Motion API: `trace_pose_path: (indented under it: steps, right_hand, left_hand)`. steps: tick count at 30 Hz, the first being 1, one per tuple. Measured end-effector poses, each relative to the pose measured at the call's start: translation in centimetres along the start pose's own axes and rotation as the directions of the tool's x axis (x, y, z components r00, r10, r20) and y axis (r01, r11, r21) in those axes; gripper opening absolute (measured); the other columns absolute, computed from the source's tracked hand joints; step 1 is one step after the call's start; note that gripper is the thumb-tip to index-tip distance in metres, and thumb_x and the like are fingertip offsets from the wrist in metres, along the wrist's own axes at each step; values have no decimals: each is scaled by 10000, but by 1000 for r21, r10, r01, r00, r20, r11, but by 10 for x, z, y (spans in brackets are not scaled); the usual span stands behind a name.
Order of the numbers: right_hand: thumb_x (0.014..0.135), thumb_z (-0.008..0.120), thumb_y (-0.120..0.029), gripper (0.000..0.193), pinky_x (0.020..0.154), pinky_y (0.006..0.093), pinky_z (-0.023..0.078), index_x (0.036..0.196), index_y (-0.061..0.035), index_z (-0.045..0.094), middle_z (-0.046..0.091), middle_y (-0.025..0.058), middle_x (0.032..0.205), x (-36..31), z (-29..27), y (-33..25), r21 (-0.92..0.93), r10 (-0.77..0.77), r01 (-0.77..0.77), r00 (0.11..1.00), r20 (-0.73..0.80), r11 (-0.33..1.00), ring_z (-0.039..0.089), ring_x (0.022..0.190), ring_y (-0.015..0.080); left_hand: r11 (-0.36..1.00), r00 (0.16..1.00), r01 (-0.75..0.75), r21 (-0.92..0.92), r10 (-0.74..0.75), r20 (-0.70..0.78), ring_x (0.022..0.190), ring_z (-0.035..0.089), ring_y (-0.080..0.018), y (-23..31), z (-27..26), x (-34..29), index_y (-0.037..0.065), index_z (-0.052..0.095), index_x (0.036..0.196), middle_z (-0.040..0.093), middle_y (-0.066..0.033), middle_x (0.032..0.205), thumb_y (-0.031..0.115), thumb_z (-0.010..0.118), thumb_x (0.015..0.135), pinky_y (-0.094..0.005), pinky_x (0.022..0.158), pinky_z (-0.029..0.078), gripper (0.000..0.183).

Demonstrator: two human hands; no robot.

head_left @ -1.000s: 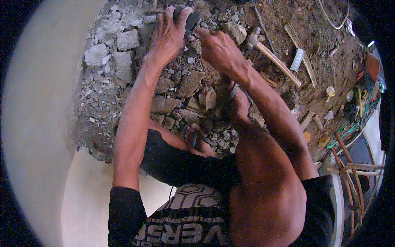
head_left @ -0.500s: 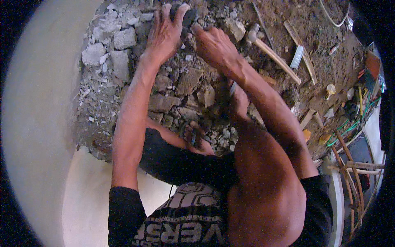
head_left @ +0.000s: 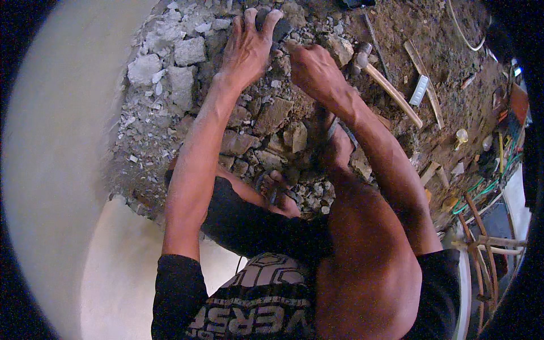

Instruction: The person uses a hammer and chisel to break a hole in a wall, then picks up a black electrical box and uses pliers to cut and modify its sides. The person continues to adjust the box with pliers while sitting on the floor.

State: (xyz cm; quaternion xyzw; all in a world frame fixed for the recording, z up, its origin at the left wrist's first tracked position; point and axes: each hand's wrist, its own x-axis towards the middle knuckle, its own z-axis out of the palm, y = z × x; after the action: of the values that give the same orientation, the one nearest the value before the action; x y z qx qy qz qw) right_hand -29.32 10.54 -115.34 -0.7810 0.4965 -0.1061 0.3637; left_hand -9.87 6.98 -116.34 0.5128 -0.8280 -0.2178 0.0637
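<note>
At the top of the head view my left hand (head_left: pixel 247 50) reaches over a dark grey stone (head_left: pixel 281 25), its fingers parted and curled over the stone's top. Just to the right and a little nearer, my right hand (head_left: pixel 317 67) is closed, its thumb side facing the dark stone. Whatever lies in its fingers is hidden beneath the hand. Broken stones (head_left: pixel 273 115) and rubble cover the ground below both hands. A hammer (head_left: pixel 391 92) with a wooden handle and metal head lies to the right of my right hand.
Pale concrete chunks (head_left: pixel 181 88) lie along the wall (head_left: pixel 62 141) at left. Right of the hammer are a wooden strip (head_left: pixel 426 85) and a light-blue slotted piece (head_left: pixel 419 90). Green cord (head_left: pixel 481 184) and branches (head_left: pixel 480 255) are at far right. My sandalled feet (head_left: pixel 277 192) stand among stones.
The whole scene has shifted slightly right and down in the view. Both hands stay by the dark stone; the right hand's fingers look more tucked in.
</note>
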Motion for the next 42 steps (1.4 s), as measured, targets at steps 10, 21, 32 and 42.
trace_pose_path:
  steps: [10,21,32,42]
  right_hand:
    - [824,597,-84,331,727,549,495,1142,-10,546,631,236,805,-1,-5,-12,73,132,-141,984,118,987,602,836,456]
    - [844,618,-134,285,755,553,519,1100,-7,606,649,280,852,-9,-28,-18,115,197,-218,965,171,969,637,849,464]
    - [828,660,-168,297,716,549,524,1063,4,601,648,274,827,12,-17,-17,105,112,-124,988,108,987,637,799,479]
    - [850,653,-188,348,695,547,507,1137,-14,560,668,246,822,1,1,-8,151,72,-75,997,24,986,631,782,468]
  left_hand:
    - [1000,1000,19,-3,-19,-3,1218,411,-529,-2,-2,-2,205,334,1434,369,-271,1348,152,736,816,-597,976,440,740]
    - [1000,999,25,-5,-25,-32,1202,422,-555,2,-4,-1,200,316,1435,343,-266,1360,202,732,841,-605,953,460,725]
    - [998,1000,19,63,-18,-24,1192,417,-498,4,-8,3,198,336,1430,350,-258,1348,214,785,786,-561,982,429,785]
    - [998,1000,21,57,-21,-4,1201,418,-499,1,-6,3,207,348,1414,367,-250,1333,193,775,787,-579,957,456,759]
